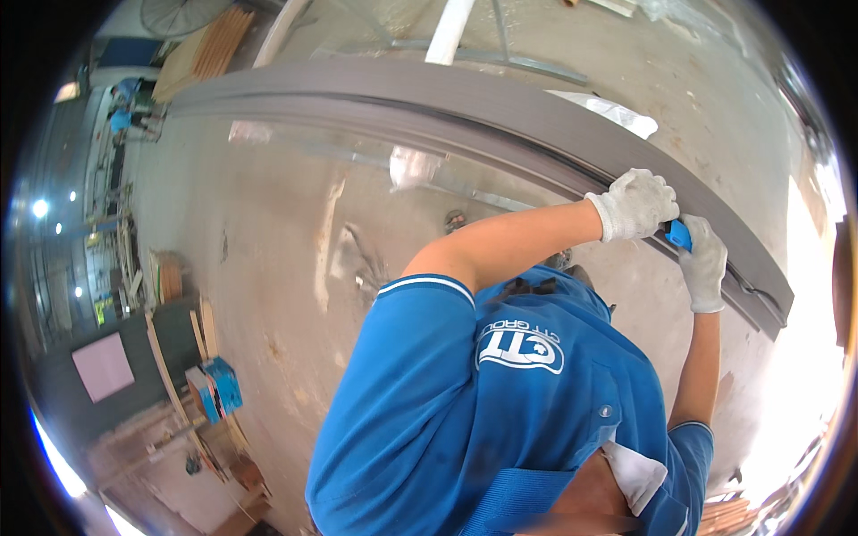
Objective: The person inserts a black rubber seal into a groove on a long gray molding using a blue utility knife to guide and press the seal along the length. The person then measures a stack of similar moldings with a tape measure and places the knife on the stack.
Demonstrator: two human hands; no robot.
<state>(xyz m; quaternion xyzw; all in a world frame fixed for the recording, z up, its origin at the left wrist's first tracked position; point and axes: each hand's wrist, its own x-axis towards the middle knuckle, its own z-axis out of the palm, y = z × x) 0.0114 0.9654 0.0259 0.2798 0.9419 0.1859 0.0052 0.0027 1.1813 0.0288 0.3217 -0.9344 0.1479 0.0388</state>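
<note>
The gloved right hand is closed around a blue tool at the groove of a long grey profile, which stretches crosswise ahead; the gloved left hand curls just beside it, whether pinching anything cannot be told. Should the tool slip, it could scratch the profile or catch the left hand. White lettering marks the blue shirt.

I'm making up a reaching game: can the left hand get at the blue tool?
Probably yes: the left hand is right beside the blue tool, with nothing seeming to stand between them, though the right hand is gripping it.
</note>
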